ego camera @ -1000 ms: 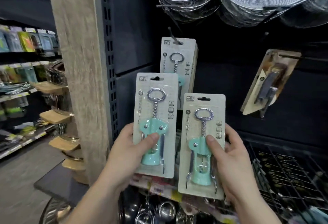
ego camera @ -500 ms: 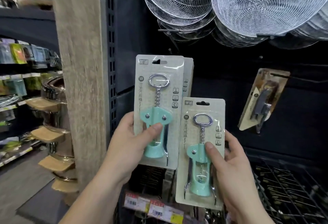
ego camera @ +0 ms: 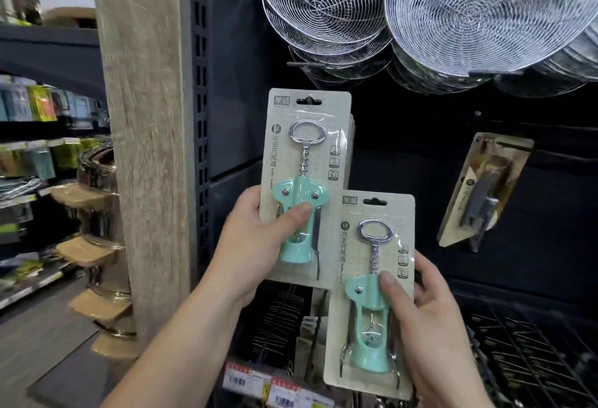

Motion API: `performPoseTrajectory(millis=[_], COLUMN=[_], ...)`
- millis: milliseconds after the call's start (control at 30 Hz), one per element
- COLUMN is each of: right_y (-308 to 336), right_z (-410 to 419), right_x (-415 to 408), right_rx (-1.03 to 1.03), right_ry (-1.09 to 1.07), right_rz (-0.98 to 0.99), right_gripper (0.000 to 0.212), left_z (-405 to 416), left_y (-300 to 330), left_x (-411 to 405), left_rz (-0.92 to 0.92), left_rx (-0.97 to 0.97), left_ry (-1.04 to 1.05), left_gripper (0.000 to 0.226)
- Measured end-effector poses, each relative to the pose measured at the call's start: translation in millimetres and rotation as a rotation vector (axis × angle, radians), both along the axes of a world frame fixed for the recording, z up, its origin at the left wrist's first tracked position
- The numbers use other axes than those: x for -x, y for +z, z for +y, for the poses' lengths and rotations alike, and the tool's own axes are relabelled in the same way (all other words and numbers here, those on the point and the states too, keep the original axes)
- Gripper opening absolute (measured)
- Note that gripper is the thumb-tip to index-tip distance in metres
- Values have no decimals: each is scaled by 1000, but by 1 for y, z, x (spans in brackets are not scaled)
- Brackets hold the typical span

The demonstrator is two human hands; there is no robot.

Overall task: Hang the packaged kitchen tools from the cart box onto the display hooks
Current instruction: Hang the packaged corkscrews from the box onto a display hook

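Note:
My left hand [ego camera: 259, 245] grips a carded mint-green corkscrew pack [ego camera: 307, 161], thumb on the front. Its hang slot at the top sits over the tip of a dark display hook [ego camera: 310, 99], in front of another identical pack [ego camera: 352, 148] hanging there, mostly hidden. My right hand [ego camera: 430, 320] holds a second mint corkscrew pack [ego camera: 369, 294] lower and to the right, thumb across its blister. The cart box is out of view.
Wire skimmers [ego camera: 485, 9] hang overhead. A brown-carded tool [ego camera: 485, 190] hangs tilted on a hook at right. A wooden pillar [ego camera: 142, 116] and slotted upright [ego camera: 201, 84] stand left. Wire racks [ego camera: 534, 359] and price tags [ego camera: 278, 391] lie below.
My left hand has raised its pack up to the hook, covering the pack hung there. My right hand stayed low with its pack. The view tilted upward.

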State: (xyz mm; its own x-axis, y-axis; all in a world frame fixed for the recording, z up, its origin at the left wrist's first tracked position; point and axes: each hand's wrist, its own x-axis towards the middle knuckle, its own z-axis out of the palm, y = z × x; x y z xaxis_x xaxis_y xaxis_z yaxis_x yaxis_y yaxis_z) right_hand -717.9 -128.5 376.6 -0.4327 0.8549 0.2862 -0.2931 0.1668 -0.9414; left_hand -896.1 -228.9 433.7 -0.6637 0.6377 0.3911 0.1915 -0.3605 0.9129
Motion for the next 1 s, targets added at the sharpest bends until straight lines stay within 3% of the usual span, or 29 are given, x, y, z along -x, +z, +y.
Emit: performPoseTrajectory(millis=[633,700,833,1000], right_y=[-9,-8,-2,11], right_z=[8,8,4,-2], right_x=[-8,-9,-7,1], right_rx=[39,26,18,-8], right_ry=[-32,-44,-26,16], right_rz=[13,3,4,15], right_gripper=[43,39,38,40], left_z=[68,72,73,37], left_y=[-14,-15,-18,-25], left_x=[27,32,37,14], left_rz=[85,127,51,52], left_rx=[19,64,199,121], left_ry=[39,71,129,134], left_gripper=[38,45,100,86])
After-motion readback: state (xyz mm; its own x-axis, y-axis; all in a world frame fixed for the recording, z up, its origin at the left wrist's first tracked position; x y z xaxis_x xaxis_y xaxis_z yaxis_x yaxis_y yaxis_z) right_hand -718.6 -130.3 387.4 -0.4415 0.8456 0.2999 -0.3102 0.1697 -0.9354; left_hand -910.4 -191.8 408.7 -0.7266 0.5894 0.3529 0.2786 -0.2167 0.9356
